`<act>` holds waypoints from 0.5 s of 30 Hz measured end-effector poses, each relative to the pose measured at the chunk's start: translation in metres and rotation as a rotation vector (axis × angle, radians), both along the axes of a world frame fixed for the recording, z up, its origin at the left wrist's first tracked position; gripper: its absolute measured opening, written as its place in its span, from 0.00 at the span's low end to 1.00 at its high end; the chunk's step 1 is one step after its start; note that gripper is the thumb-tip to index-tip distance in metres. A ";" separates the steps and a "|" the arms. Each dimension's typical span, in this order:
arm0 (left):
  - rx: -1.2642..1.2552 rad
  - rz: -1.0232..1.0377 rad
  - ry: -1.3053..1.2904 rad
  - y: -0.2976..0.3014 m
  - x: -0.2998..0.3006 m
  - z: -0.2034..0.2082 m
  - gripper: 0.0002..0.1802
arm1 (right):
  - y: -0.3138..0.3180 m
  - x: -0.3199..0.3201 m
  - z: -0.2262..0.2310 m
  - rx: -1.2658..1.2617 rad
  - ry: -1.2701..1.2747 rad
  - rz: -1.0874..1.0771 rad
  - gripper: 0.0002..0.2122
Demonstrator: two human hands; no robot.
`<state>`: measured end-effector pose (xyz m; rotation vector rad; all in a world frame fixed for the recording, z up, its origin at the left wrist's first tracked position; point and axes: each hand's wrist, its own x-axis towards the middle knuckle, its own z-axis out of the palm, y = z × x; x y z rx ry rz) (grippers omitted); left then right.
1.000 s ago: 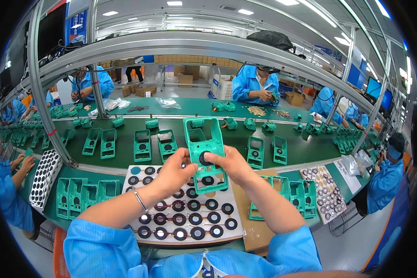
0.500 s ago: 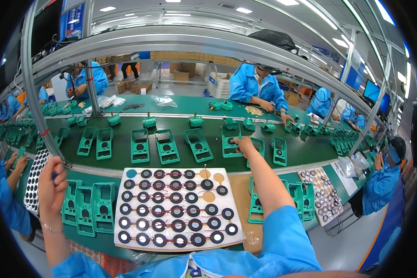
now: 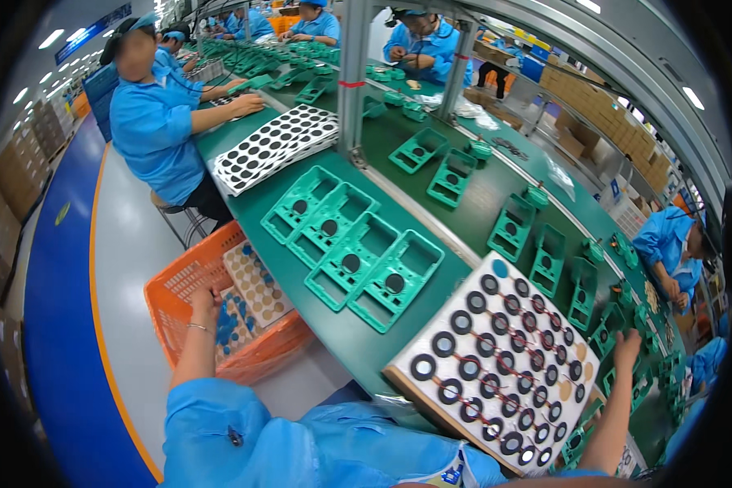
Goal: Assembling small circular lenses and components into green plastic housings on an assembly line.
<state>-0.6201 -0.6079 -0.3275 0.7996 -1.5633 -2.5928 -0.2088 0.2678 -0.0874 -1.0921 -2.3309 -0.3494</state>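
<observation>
My left hand (image 3: 206,302) is over an orange basket (image 3: 167,285) beside the table; its fingers are blurred and partly hidden. Inside the basket lie blue discs (image 3: 229,320) and a white sheet with tan circles (image 3: 256,281). My right hand (image 3: 626,351) reaches to the belt, close to a green plastic housing (image 3: 606,327); whether it grips the housing is unclear. In front of me sits a white foam tray (image 3: 481,281) with rows of round black speakers with red wires. Several green housings (image 3: 354,264) with black round parts lie on the table to its left.
White sheets with black dots (image 3: 276,146) lie farther along the table, near a co-worker in blue (image 3: 150,114). A metal post (image 3: 352,81) rises beside the belt (image 3: 484,220), which carries more green housings. Other co-workers sit across the belt.
The view has turned left. My left hand has gone from above the table down to the basket; the small blue thing it held no longer shows. My right hand remains by the belt.
</observation>
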 end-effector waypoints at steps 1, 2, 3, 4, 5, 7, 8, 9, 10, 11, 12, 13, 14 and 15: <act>-0.058 0.085 0.010 -0.086 0.023 -0.058 0.06 | -0.012 -0.037 -0.007 -0.156 0.100 0.146 0.15; 0.008 0.323 -0.172 -0.148 0.035 -0.081 0.08 | -0.025 -0.075 -0.013 -0.415 0.162 0.208 0.15; 0.029 0.297 -0.193 -0.133 0.032 -0.099 0.08 | -0.025 -0.053 -0.002 -0.434 0.229 0.241 0.16; 0.025 0.329 -0.328 -0.085 0.018 -0.118 0.12 | -0.010 -0.003 0.022 -0.409 0.230 0.248 0.16; -0.036 0.414 -0.445 -0.069 0.021 -0.118 0.17 | -0.024 0.010 0.032 -0.479 0.210 0.201 0.16; 0.038 0.446 -0.422 -0.085 0.031 -0.111 0.24 | -0.068 0.014 0.052 -0.636 0.196 0.100 0.16; 0.126 0.456 -0.409 -0.089 0.037 -0.110 0.32 | -0.090 0.011 0.062 -0.698 0.186 0.008 0.16; 0.124 0.451 -0.412 -0.093 0.047 -0.106 0.32 | -0.087 0.018 0.060 -0.707 0.160 0.003 0.16; 0.045 0.457 -0.421 -0.092 0.049 -0.104 0.32 | -0.097 0.023 0.066 -0.695 0.167 -0.019 0.16; -0.034 0.443 -0.425 -0.091 0.050 -0.103 0.31 | -0.109 0.028 0.072 -0.700 0.179 -0.020 0.16; -0.111 0.418 -0.422 -0.084 0.047 -0.101 0.31 | -0.117 0.036 0.078 -0.699 0.197 -0.030 0.15; -0.174 0.364 -0.413 -0.069 0.037 -0.100 0.31 | -0.110 0.045 0.078 -0.652 0.224 0.018 0.15; -0.248 0.321 -0.388 -0.058 0.026 -0.093 0.30 | -0.125 0.027 0.078 -0.609 0.184 0.088 0.18; -0.322 0.278 -0.353 -0.048 0.015 -0.085 0.30 | -0.152 -0.008 0.084 -0.701 0.172 0.015 0.17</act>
